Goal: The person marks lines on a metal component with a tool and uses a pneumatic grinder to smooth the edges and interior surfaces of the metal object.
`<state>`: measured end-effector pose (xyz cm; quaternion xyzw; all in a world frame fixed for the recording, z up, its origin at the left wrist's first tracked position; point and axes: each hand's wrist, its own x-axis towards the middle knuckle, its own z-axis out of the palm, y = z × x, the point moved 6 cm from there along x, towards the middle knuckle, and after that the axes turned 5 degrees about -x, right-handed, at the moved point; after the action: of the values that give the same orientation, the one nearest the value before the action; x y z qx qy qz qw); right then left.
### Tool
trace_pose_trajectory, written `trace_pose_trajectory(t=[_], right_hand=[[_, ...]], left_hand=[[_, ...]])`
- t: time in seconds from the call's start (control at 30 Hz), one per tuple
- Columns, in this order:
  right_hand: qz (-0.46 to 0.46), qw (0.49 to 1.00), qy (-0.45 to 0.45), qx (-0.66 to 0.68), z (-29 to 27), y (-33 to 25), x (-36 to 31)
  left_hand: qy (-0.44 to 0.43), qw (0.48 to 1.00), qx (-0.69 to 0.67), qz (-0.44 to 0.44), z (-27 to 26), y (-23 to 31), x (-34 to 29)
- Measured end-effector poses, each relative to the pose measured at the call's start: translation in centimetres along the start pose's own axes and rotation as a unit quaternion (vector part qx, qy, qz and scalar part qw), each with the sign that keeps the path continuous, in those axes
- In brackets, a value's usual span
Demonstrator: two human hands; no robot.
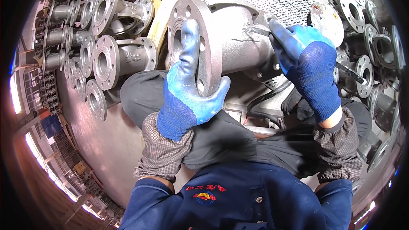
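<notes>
Grey flanged casting [238, 38] at twelve o'clock, slim metal tool [350, 72] at its side.
The blue-gloved left hand [189, 83] clasps the casting's flange [214, 51] from six o'clock, thumb at the rim and forefinger lying up across the face; the right hand [307, 55], at two o'clock, has its fingers closed round the tool, whose tip lies over the casting's wall. Other flanged castings [135, 55] sit at ten o'clock.
</notes>
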<state>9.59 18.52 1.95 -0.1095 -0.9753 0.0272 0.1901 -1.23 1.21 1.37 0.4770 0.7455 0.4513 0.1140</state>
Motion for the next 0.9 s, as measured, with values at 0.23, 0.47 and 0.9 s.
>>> trace_pose_trajectory(t=[0.23, 0.47, 0.9], right_hand=[[0.052, 0.998, 0.023, 0.025, -0.8, 0.8, -0.1], [0.285, 0.907, 0.043, 0.308, 1.6, 3.5, -1.3], [0.301, 0.946, -0.037, 0.112, 6.0, 3.1, 2.2]], left_hand=[[0.011, 1.000, -0.012, -0.008, -0.1, 0.1, 0.0], [0.015, 0.999, 0.033, 0.007, -0.4, 0.5, 0.1], [0.010, 0.998, -0.058, -0.017, -0.4, -0.3, -0.1]])
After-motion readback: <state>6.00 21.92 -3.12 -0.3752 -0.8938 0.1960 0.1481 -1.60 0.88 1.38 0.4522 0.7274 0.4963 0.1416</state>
